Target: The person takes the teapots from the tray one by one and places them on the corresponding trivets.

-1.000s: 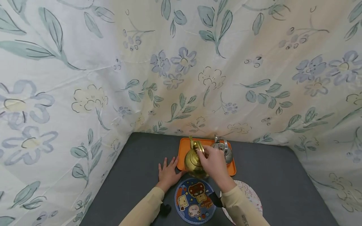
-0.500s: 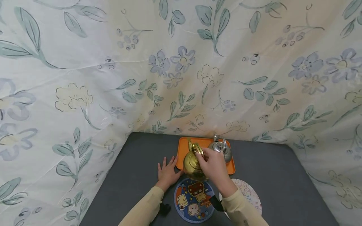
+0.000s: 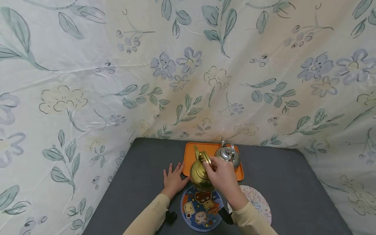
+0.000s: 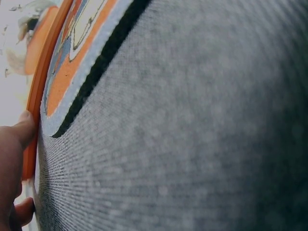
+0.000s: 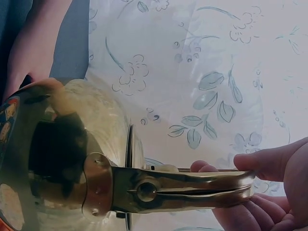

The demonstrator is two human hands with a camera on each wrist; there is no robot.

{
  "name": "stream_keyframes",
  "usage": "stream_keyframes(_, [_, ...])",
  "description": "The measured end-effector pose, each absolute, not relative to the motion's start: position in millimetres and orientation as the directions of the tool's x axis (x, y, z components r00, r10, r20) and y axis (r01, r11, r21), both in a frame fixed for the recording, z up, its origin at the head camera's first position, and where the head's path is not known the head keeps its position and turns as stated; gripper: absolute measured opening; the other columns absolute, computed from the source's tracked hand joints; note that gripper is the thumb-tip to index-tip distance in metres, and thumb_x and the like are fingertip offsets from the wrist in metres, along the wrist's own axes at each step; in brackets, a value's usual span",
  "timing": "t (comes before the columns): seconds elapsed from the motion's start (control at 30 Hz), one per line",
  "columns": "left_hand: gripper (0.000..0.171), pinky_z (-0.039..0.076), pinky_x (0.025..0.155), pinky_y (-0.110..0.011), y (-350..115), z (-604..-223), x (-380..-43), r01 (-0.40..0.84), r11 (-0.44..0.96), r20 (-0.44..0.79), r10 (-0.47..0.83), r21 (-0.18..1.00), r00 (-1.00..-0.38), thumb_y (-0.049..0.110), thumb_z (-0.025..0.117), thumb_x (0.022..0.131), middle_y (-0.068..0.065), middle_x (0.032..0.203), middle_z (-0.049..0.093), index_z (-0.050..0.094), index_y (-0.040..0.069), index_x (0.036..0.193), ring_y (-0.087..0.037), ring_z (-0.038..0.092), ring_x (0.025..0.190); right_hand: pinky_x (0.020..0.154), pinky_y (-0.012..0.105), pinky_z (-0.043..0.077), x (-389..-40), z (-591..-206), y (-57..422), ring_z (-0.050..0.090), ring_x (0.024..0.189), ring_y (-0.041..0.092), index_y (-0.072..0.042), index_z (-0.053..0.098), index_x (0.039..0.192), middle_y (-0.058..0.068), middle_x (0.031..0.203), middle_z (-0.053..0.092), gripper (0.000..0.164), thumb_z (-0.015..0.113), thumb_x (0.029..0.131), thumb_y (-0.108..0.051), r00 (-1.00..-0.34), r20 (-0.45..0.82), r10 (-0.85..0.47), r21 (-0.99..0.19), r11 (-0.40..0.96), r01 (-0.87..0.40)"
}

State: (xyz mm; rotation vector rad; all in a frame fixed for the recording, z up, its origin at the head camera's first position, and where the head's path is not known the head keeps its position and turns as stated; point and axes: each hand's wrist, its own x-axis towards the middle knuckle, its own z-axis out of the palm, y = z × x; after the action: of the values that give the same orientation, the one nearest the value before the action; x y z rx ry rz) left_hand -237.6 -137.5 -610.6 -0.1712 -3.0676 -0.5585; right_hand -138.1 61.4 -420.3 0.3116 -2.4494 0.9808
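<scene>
My right hand [image 3: 222, 174] grips the arched handle of a shiny gold kettle [image 3: 199, 176]; in the right wrist view the fingers and thumb wrap around the handle [image 5: 192, 187]. The kettle is over the front edge of an orange tray [image 3: 189, 156] and overlaps the far rim of a round blue mat [image 3: 189, 225] with cartoon pictures. A silver kettle [image 3: 227, 153] stands at the tray's right side. My left hand [image 3: 174, 181] rests with spread fingers beside the tray's left edge; its thumb [image 4: 24, 127] touches the orange rim in the left wrist view.
A round white patterned mat [image 3: 258, 204] lies right of the blue mat, partly behind my right forearm. Everything rests on a dark grey tabletop [image 3: 282, 182]. Floral cloth [image 3: 217, 107] hangs around the table's back and sides.
My right hand has brought the gold kettle a little toward me, from the tray to above the blue mat's far edge. More of the silver kettle shows. My left hand has stayed in place.
</scene>
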Motion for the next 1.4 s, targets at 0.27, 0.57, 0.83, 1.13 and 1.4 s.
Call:
stream_keyframes(0.27, [0.082,0.01,0.119,-0.069,-139.2,-611.5,-237.1,0.112,0.927,0.042,0.103,0.358,-0.994,0.068,0.06,0.09,0.003,0.163,0.036,0.034,0.032,0.159,-0.039,0.016,0.155,0.052,0.02,0.051,-129.2,-421.3,59.7,0.065,0.059,0.004,-0.004,0.077,0.108,0.002,0.078,0.077,0.021,0.076,0.092,-0.017,-0.88,0.475,-0.015,-0.632,0.69,-0.353])
stream_keyframes(0.57, [0.081,0.01,0.119,-0.069,-136.0,-613.4,-240.3,0.111,0.928,0.041,0.103,0.356,-0.994,0.067,0.059,0.091,0.002,0.162,0.037,0.034,0.032,0.159,-0.039,0.016,0.155,0.057,0.022,0.056,-125.2,-423.9,60.6,0.07,0.064,0.007,-0.007,0.077,0.109,0.001,0.082,0.078,0.021,0.077,0.091,-0.018,-0.89,0.456,-0.008,-0.644,0.687,-0.336])
stream_keyframes(0.83, [0.079,0.011,0.119,-0.069,-133.8,-614.8,-248.5,0.109,0.937,0.055,0.096,0.333,-0.994,0.066,0.059,0.092,0.003,0.162,0.037,0.034,0.033,0.159,-0.038,0.018,0.155,0.056,0.021,0.055,-129.3,-425.9,61.6,0.071,0.065,0.007,-0.007,0.078,0.109,0.001,0.082,0.078,0.021,0.077,0.091,-0.019,-0.889,0.457,-0.01,-0.64,0.691,-0.336])
stream_keyframes(1.13, [0.079,0.011,0.12,-0.069,-133.3,-612.9,-251.9,0.106,0.936,0.053,0.094,0.335,-0.994,0.066,0.059,0.092,0.003,0.162,0.038,0.035,0.032,0.159,-0.038,0.017,0.155,0.057,0.022,0.057,-125.9,-427.7,60.6,0.073,0.067,0.009,-0.005,0.077,0.108,0.004,0.085,0.079,0.023,0.078,0.09,-0.019,-0.894,0.448,-0.006,-0.642,0.693,-0.326])
stream_keyframes(1.4, [0.081,0.011,0.119,-0.069,-133.6,-612.3,-250.4,0.112,0.928,0.055,0.099,0.354,-0.994,0.071,0.056,0.091,0.003,0.162,0.038,0.036,0.031,0.159,-0.039,0.017,0.155,0.05,0.018,0.05,-121.6,-430.8,60.7,0.062,0.056,-0.002,-0.007,0.078,0.104,0.0,0.077,0.077,0.017,0.077,0.09,-0.018,-0.904,0.427,-0.008,-0.66,0.681,-0.317])
